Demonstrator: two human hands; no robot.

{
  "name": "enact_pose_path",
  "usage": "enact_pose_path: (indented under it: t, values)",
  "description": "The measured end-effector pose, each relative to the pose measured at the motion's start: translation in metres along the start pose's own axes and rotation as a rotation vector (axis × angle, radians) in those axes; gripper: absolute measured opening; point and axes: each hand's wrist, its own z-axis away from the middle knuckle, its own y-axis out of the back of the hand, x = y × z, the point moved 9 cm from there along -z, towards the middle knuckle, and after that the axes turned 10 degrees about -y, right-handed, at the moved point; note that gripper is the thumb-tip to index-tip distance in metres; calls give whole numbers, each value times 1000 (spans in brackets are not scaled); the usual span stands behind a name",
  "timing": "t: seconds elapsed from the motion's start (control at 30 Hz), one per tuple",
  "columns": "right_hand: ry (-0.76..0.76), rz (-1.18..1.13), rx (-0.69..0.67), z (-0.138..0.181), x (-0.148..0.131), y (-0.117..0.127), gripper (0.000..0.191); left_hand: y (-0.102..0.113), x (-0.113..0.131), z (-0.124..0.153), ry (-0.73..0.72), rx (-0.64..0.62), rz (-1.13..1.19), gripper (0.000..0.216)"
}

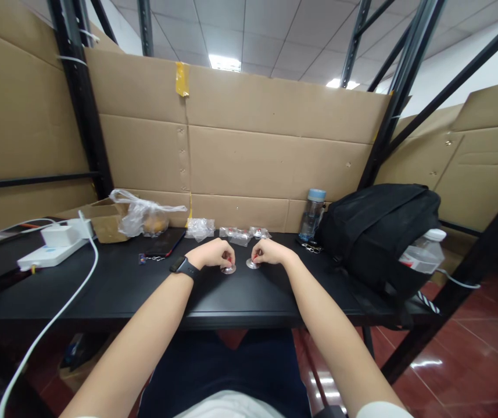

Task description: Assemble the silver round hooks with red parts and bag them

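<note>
My left hand (214,253), with a black watch (185,267) on its wrist, is closed in a pinch on a small clear suction cup (228,270) with a bit of red at its top. Close by on the right, my right hand (270,252) pinches a second, similar clear suction cup (252,264). Both cups sit with their round rims down at the black tabletop (240,299), a small gap apart. My fingers hide most of the red parts. Just beyond the hands lie small clear plastic packets (236,235) with red bits inside, and a crumpled clear bag (200,229).
At left are a white power strip (54,252) with a trailing cable, a cardboard box (107,222), a tied plastic bag (144,213) and a dark flat case (167,241). A water bottle (312,215) and black backpack (379,232) stand right. Cardboard panels (240,157) wall the back.
</note>
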Motion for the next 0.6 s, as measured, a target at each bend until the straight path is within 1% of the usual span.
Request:
enact_pose_path:
  t: [0.13, 0.23, 0.33, 0.43, 0.5, 0.53, 0.6]
  values:
    - [-20, 25, -20, 0, -4, -4, 7, 0, -6, 1, 19, -14, -31, 14]
    - [-34, 78, -9, 1, -7, -4, 8, 1, -9, 0, 13, 9, -52, 12]
    - [-39, 114, 11, 2, -10, -5, 9, 4, -9, -1, 6, 75, -71, 11]
    - [-5, 67, 19, 1, -14, -5, 8, 11, -5, -2, 7, 162, -123, 12]
    - [51, -25, 81, 0, -19, 2, 7, 16, -3, -3, 21, 214, -144, 13]
    - [80, -83, 143, 0, -21, 10, 6, 20, -3, -2, 30, 255, -144, 13]
    - [115, -208, 298, 2, -21, 28, 8, 31, -6, -1, 51, 377, -110, 16]
